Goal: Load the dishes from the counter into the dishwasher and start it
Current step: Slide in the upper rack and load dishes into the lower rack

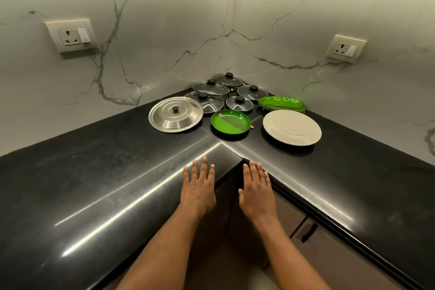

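Head view, then: what are the hands doing?
— Both lie flat, palms down, at the inner corner of the glossy black stone bench (94, 172). The left hand (199, 189) has its fingers (204, 167) straight and slightly spread over the bench edge. The right hand (256, 192) is held likewise, its fingertips reaching the edge. Neither holds anything. Whether they press on the stone I cannot tell.
— And the dishes?
— All are in the back corner, well apart from the hands. A round stainless-steel lid (175, 114) with a dark knob lies leftmost. Just beside it is a round green divided plate (230, 122), and right of that a round white plate (292, 127). Behind them five glass lids with black knobs (210, 87) crowd together, and a stack of green oblong trays (281, 103) sits near the right wall.
— Any writing?
— The left-wall cream socket (70, 35) and the right-wall cream socket (346, 49) may carry markings, but they are too small to read.
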Demonstrator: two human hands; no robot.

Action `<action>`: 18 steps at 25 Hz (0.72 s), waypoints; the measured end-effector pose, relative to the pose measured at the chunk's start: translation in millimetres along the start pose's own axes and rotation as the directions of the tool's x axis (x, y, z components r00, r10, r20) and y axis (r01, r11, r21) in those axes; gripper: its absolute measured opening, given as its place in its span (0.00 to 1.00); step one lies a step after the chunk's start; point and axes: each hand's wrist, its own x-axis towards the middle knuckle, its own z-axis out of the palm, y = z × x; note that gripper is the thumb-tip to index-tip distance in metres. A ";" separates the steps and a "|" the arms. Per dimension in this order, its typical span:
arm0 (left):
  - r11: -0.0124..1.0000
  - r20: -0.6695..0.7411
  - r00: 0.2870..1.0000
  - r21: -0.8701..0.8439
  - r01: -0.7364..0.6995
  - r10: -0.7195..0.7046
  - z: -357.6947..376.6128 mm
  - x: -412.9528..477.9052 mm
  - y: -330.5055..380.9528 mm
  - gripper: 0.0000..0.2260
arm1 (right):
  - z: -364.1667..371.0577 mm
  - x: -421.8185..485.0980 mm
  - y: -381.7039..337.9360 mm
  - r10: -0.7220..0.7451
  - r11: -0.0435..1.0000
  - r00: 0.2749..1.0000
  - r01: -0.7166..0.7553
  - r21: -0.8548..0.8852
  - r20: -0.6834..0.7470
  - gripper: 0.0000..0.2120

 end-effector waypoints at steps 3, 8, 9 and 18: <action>1.000 0.032 0.999 0.019 0.015 -0.016 -9.7 46.6 3.1 0.35 | 12.7 43.7 16.4 -0.030 1.000 0.999 0.030 0.006 0.032 0.34; 0.997 0.093 0.993 -0.002 0.076 -0.075 -16.0 114.0 13.3 0.40 | 30.2 114.0 45.9 -0.096 0.995 0.993 0.095 0.011 0.067 0.33; 0.996 0.113 0.990 -0.006 0.085 -0.084 -15.4 122.4 13.8 0.41 | 33.9 124.2 48.6 -0.107 0.994 0.991 0.106 0.016 0.077 0.33; 0.996 0.372 0.924 0.008 0.090 -0.086 -12.0 209.7 -0.4 0.59 | 73.5 216.7 64.5 -0.168 0.983 0.982 0.173 -0.065 0.085 0.32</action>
